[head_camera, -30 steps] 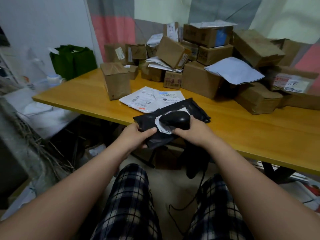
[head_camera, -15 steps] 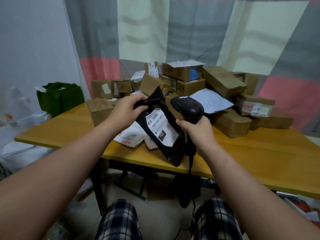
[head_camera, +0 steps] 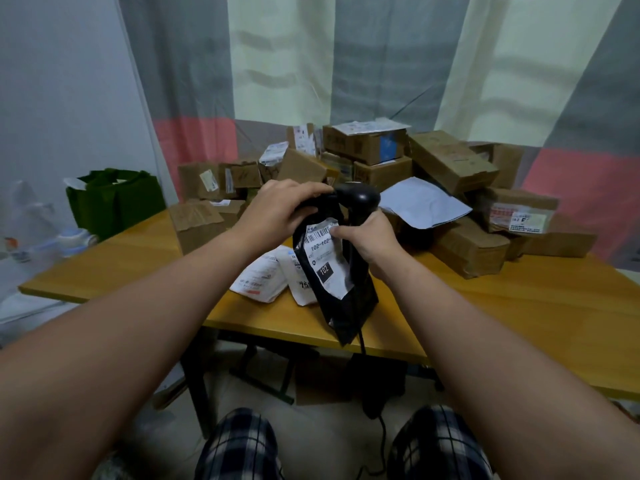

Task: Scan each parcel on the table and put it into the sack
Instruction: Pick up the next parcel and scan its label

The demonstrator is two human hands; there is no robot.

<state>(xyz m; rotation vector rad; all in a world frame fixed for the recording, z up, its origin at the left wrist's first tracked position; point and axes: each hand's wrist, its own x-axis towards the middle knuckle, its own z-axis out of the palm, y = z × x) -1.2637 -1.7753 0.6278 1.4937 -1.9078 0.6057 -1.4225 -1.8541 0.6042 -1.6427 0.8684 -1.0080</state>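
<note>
A black plastic mailer parcel (head_camera: pixel 349 306) with a white shipping label (head_camera: pixel 325 261) hangs upright above the table's near edge. My left hand (head_camera: pixel 277 209) grips its top end. My right hand (head_camera: pixel 370 237) holds the handle of a black barcode scanner (head_camera: pixel 358 196), and its thumb presses the upper corner of the label. The scanner's head sits right beside the parcel's top. Its cable drops down under the table. No sack is clearly identifiable in view.
Two white mailers (head_camera: pixel 273 278) lie on the wooden table (head_camera: pixel 519 306) behind the black parcel. Several cardboard boxes (head_camera: pixel 450 164) are piled along the back. One box (head_camera: pixel 197 223) stands alone at left. A green bag (head_camera: pixel 114 199) sits beyond the table's left end.
The parcel went from lying low at the table edge to hanging upright, label facing me. My right hand with the scanner closed in until its thumb reached the label.
</note>
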